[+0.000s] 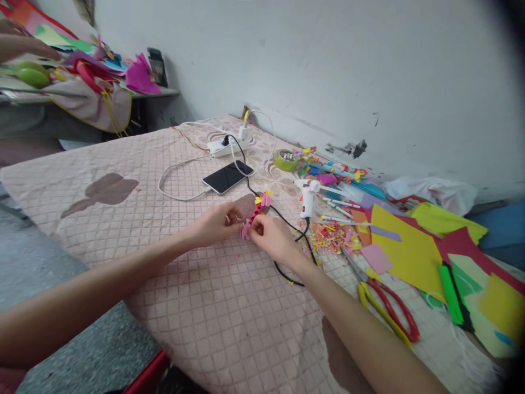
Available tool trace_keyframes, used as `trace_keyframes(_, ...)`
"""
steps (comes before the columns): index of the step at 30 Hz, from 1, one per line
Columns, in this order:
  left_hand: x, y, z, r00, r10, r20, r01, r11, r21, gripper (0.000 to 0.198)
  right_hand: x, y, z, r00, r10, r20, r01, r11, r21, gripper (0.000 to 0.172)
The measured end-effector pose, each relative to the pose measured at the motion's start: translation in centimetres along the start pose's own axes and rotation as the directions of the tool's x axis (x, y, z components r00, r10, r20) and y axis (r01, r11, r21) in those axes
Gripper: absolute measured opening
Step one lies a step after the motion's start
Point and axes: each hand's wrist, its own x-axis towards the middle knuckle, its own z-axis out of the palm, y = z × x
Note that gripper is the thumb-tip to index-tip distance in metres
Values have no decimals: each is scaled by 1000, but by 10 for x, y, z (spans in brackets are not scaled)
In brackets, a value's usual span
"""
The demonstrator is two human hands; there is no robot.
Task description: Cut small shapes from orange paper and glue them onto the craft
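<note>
In the middle of the table, my right hand (273, 235) is closed on a small red foam craft strip (256, 212), its fingers covering part of it. Pink and yellow petal-like pieces (264, 198) sit at the strip's far end, and a pink piece (245, 230) is at its near end. My left hand (219, 223) is pinched just left of that near end; what lies between its fingertips is too small to make out. To the right of my hands, a white hot glue gun (307, 197) stands on the cloth, its black cord running behind my right wrist.
Beyond my hands lie a phone (227, 177) on a white cable and a power strip (221, 146). On the right are foam scraps (334, 235), scissors (385, 301), coloured sheets (404, 246), a green cutter (453, 295) and tape (285, 160). Another person's arm (24, 48) reaches over a cluttered far-left table.
</note>
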Motion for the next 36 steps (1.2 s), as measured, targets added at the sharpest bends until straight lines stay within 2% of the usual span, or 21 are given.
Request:
trace_keyframes(7, 0, 3, 1, 1000, -7, 8, 7, 1000, 9, 23, 0, -1, 1, 1000, 3, -16, -3, 1000, 4, 11)
trace_keyframes(20, 0, 4, 1, 1000, -2, 5, 2, 999, 32, 21, -4, -1, 1, 1000, 18, -10, -17, 992, 122, 11)
trace_keyframes(27, 2, 2, 2, 1000, -1, -20, 2, 999, 47, 18, -6, -5, 1, 999, 39, -38, -33, 989, 145, 16)
trace_keyframes(36, 3, 0, 1, 1000, 16, 3, -16, 1000, 14, 16, -5, -4, 4, 999, 1, -35, 3, 994, 113, 7)
